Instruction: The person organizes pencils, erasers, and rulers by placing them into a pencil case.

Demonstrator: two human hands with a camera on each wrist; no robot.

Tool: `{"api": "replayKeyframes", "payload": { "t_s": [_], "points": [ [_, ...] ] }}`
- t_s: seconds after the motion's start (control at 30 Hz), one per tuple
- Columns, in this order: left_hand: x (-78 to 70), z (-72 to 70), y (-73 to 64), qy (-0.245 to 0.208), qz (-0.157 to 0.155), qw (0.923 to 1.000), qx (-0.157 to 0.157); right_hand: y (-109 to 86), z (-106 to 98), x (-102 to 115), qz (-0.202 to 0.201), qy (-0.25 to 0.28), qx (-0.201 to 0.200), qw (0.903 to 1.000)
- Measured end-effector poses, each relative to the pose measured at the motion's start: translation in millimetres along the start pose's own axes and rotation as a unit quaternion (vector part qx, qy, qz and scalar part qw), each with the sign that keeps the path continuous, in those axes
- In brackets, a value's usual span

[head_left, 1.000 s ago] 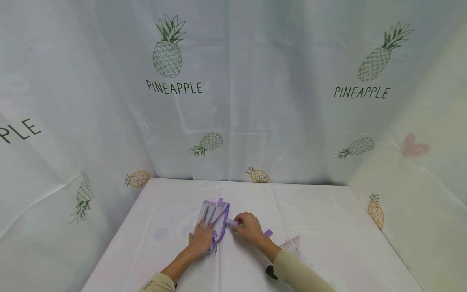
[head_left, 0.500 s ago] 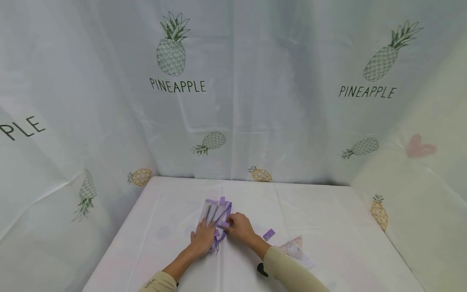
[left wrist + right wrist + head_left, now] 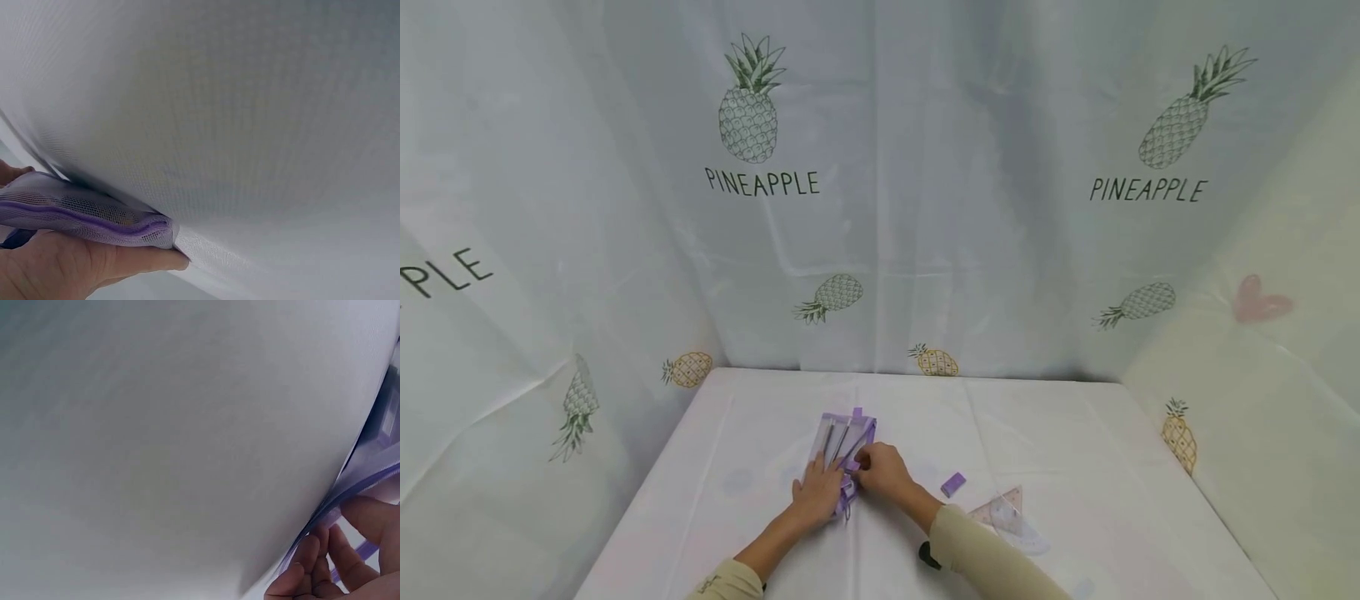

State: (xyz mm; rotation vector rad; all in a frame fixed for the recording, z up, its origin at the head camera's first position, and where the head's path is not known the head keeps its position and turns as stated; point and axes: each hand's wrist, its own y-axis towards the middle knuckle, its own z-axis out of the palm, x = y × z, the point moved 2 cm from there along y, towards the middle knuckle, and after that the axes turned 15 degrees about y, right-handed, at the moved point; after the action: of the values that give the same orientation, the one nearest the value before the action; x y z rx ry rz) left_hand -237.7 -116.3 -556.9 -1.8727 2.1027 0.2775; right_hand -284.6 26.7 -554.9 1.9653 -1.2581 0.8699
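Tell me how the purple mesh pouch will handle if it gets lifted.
The mesh pouch is probably floppy: its purple edge bends in the left wrist view. The slim pens showing through may stiffen it lengthwise. Thin, see-through mesh suggests it's light.

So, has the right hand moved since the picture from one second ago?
Yes. Against the central orange pineapple print, the right hand has shifted left and now reaches the right edge of the mesh pencil pouch.
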Motion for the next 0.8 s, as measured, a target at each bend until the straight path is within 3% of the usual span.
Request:
{"api": "replayKeyframes", "payload": {
  "t_s": [0.33,0.7,0.8],
  "points": [
    [3.7,3.3,0.8,-0.002,0.006,1.0,-0.007,3.3,8.4,5.0,-0.011,0.004,-0.025,0.9996],
    [1.0,0.5,1.8,-0.02,-0.014,0.9996,-0.012,-0.1,5.4,4.6,-0.023,0.02,0.015,0.9994],
    [1.0,0.1,0.2,-0.022,-0.012,0.9996,-0.014,-4.9,3.5,4.4,-0.035,-0.007,0.018,0.9992]
  ]
}}
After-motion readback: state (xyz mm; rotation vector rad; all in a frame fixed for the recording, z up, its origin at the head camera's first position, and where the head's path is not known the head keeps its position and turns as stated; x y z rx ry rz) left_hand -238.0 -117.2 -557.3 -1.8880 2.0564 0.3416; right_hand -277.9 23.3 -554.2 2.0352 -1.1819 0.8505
